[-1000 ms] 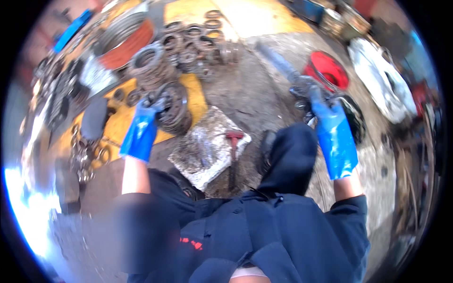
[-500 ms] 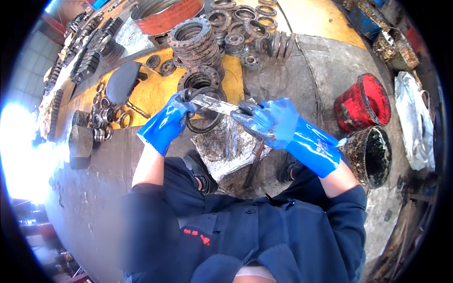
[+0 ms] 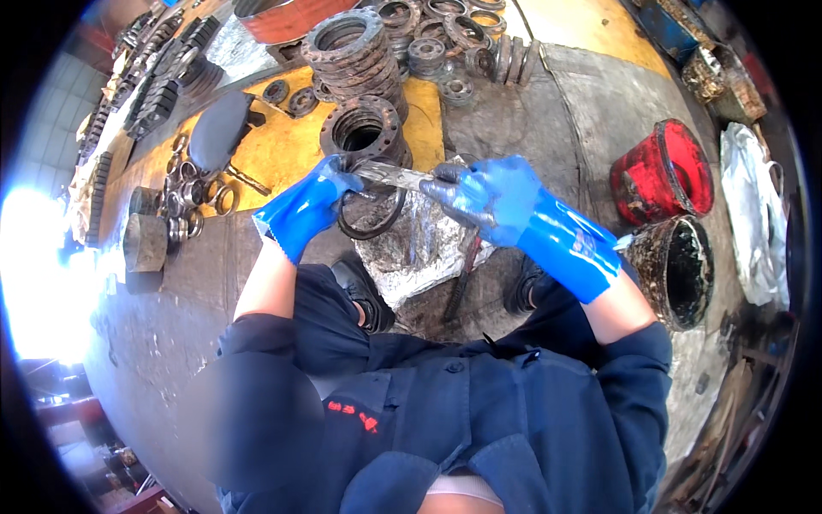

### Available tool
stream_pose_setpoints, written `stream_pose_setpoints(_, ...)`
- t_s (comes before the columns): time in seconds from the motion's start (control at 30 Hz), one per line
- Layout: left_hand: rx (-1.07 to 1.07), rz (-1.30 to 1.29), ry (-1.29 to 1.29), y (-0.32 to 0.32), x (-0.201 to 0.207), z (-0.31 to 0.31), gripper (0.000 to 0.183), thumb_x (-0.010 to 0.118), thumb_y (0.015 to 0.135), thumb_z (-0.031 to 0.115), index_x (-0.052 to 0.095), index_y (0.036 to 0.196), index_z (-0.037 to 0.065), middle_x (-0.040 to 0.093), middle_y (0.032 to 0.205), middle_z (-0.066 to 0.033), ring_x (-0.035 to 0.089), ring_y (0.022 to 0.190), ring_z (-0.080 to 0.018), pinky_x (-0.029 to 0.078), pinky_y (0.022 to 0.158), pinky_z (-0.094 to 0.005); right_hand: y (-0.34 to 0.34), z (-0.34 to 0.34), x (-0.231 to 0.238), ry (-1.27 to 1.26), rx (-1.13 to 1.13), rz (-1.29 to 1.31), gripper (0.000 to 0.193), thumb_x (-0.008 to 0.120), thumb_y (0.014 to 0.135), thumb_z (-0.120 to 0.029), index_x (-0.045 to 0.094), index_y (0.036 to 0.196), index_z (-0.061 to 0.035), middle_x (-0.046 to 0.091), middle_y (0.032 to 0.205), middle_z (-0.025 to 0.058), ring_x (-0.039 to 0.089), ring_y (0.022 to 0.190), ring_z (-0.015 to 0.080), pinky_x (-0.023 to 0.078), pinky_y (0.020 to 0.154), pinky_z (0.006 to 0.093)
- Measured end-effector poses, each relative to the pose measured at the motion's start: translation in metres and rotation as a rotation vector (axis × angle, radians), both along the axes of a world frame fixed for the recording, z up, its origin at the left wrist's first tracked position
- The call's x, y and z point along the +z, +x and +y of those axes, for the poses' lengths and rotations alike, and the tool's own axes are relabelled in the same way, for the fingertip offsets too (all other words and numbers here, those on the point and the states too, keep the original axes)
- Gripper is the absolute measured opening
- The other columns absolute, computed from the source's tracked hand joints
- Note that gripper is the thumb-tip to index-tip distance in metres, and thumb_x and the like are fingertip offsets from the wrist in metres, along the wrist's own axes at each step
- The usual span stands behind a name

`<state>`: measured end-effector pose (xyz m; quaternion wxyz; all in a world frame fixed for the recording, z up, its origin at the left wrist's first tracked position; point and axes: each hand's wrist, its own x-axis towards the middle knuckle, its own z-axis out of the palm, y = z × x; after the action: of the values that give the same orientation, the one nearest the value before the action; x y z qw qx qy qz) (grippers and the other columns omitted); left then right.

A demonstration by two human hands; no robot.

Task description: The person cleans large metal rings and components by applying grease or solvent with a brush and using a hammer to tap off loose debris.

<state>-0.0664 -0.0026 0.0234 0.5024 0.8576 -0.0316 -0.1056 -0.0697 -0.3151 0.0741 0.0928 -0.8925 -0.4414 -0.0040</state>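
Observation:
My left hand (image 3: 318,199), in a blue rubber glove, is closed around the left side of a thin dark ring (image 3: 368,236), which hangs below its fingers. My right hand (image 3: 492,201), gloved the same way and smeared dark on the fingers, grips a flat grey-white strip (image 3: 394,176). The strip points left, across the upper part of the ring, and its far end meets my left fingertips. Whether it touches the ring is hidden. Beneath the hands, a block wrapped in crumpled silvery sheet (image 3: 407,261) sits between my shoes. Just beyond stands a rusty flanged ring (image 3: 364,128).
Behind it rises a stack of rusty flanges (image 3: 347,47). Smaller metal rings (image 3: 184,201) and a dark padded seat (image 3: 220,133) lie to the left. At right stand a red bucket (image 3: 638,176), a grimy dark bucket (image 3: 664,274) and a white plastic bag (image 3: 749,214).
The strip has swung to a flatter angle, and my right hand has risen slightly. My left hand keeps its hold on the ring. The view has shifted a little.

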Motion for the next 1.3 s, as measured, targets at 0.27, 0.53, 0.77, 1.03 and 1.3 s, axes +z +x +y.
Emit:
stream_pose_setpoints(0.27,0.092,0.24,-0.263,0.003,0.017,-0.018,0.031,0.058,0.092,0.014,0.064,0.119,-0.001,0.068,0.092,-0.0016,0.049,0.068,-0.0032,0.034,0.058,-0.0185,0.036,-0.034,-0.043,0.378,0.073,-0.098,0.064,0.07,0.071,-0.011,0.061,0.133,-0.021,0.067,0.118,0.0067,0.067,0.096,0.0309,0.057,0.08,0.0425)
stream_pose_setpoints(0.53,0.268,0.238,-0.518,0.002,0.026,-0.019,0.026,0.061,0.097,0.017,0.064,0.118,0.001,0.07,0.095,-0.0029,0.056,0.063,-0.0044,0.036,0.048,-0.0154,0.028,-0.032,-0.018,0.525,-0.23,0.308,0.027,0.062,0.095,-0.022,0.067,0.121,-0.0164,0.07,0.116,0.008,0.069,0.102,0.0242,0.056,0.089,0.0352)
stream_pose_setpoints(0.77,0.248,0.147,-0.55,-0.01,0.047,-0.025,0.026,0.061,0.098,0.017,0.065,0.117,0.001,0.07,0.093,-0.0028,0.055,0.062,-0.0038,0.034,0.048,-0.0158,0.038,-0.036,-0.039,0.728,-0.29,0.504,0.029,0.069,0.094,-0.025,0.069,0.118,-0.009,0.072,0.093,0.0064,0.059,0.081,0.0105,0.05,0.075,0.0288)
stream_pose_setpoints(1.03,0.298,0.004,-0.633,-0.01,0.047,-0.022,0.026,0.059,0.098,0.013,0.064,0.119,0.0,0.07,0.096,-0.0044,0.047,0.061,-0.003,0.033,0.05,-0.0159,0.033,-0.027,-0.031,0.691,-0.464,0.695,0.037,0.067,0.094,-0.035,0.069,0.12,-0.0083,0.073,0.093,0.0044,0.061,0.078,0.0104,0.051,0.069,0.0277)
stream_pose_setpoints(1.3,0.241,0.138,-0.858,0.011,0.033,0.006,0.032,0.058,0.099,0.016,0.058,0.127,0.002,0.07,0.116,-0.0132,0.044,0.052,-0.0035,0.035,0.044,-0.0181,0.047,-0.032,-0.049,0.708,-0.496,0.782,0.038,0.065,0.092,-0.04,0.07,0.114,-0.0096,0.074,0.088,0.0054,0.065,0.077,0.0125,0.051,0.071,0.0309)
